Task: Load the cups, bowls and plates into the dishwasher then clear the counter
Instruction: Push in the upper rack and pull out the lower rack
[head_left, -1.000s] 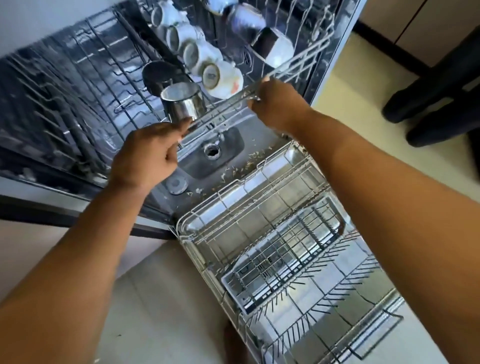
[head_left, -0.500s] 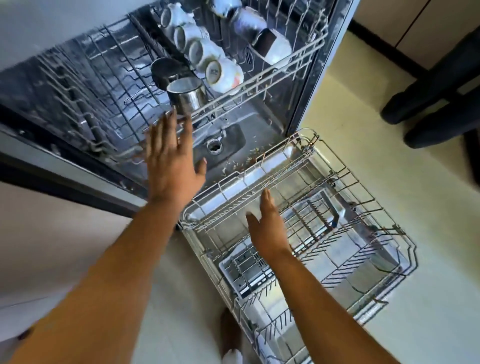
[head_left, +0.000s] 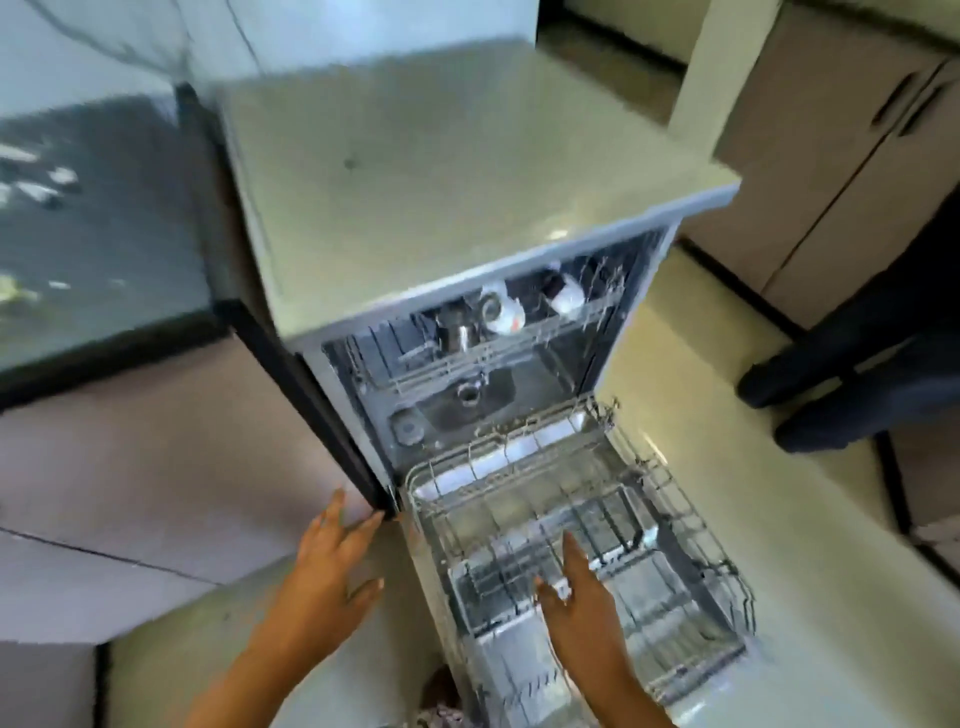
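Cups (head_left: 501, 312) and a steel tumbler (head_left: 458, 332) sit in the upper rack (head_left: 467, 366) inside the open dishwasher (head_left: 345, 400), tucked back, I judge, to clear the way to the lower rack (head_left: 680, 525), which stands drawn out over the door, bare for bowls and plates. Left hand (head_left: 322, 582) hovers by the machine's dark left corner and right hand (head_left: 584, 610) above the lower rack. Both have fingers (head_left: 332, 519) straight and released, grasping nothing, free to fetch from the dark desk (head_left: 104, 218) at left, whose blurred pieces I cannot identify.
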